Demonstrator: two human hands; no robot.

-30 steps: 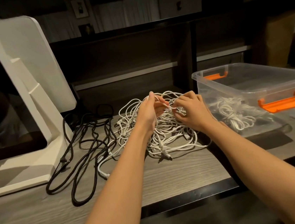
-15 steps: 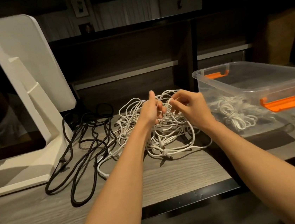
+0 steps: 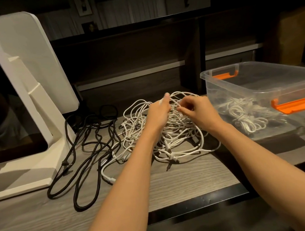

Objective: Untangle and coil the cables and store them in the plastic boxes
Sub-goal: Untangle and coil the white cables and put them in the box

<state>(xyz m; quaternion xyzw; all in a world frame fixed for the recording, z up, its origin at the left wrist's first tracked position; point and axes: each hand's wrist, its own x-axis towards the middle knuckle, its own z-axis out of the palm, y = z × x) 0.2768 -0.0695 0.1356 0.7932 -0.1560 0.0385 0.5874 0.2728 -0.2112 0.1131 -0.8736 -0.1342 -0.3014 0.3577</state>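
The tangle of white cables lies heaped on the wooden surface, roughly in the middle of my view, its loops spilling toward the near edge. My left hand is down in the top of the heap with its fingers curled in among the strands; I read it as gripping a white strand, though the fingertips are partly hidden. My right hand sits just beside it, thumb and forefinger pinching a strand at the crown of the pile. The two hands are close together, nearly touching.

Left of the heap, loose black cables sprawl in long loops, one white end crossing into them. Right of the heap stands a clear plastic box with orange latches; coiled white cables show through its wall. At far left a white monitor stand rests on the surface, with dark shelving behind everything.
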